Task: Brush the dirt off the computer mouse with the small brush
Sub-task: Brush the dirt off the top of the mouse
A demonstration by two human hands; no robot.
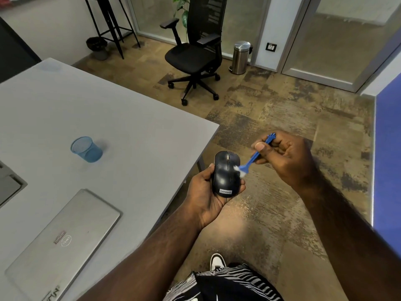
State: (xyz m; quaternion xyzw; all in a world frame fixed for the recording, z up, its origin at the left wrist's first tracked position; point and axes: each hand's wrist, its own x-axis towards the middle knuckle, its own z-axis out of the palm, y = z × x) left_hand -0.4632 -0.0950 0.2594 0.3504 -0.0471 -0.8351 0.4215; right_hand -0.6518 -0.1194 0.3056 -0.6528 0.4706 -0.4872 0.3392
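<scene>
A black computer mouse (225, 174) with a white label near its back end lies in my left hand (206, 192), held over the floor just off the table's corner. My right hand (284, 157) pinches a small blue brush (253, 158) by its handle. The brush's white bristles touch the right side of the mouse, where a pale smudge of dust shows. Both arms reach forward from the bottom of the view.
A grey table (130, 131) fills the left, bearing a blue mesh cup (86, 149) and a closed silver laptop (63, 242). A black office chair (195, 55) and a steel bin (239, 57) stand on the patterned floor beyond. A blue panel (388, 161) is at the right.
</scene>
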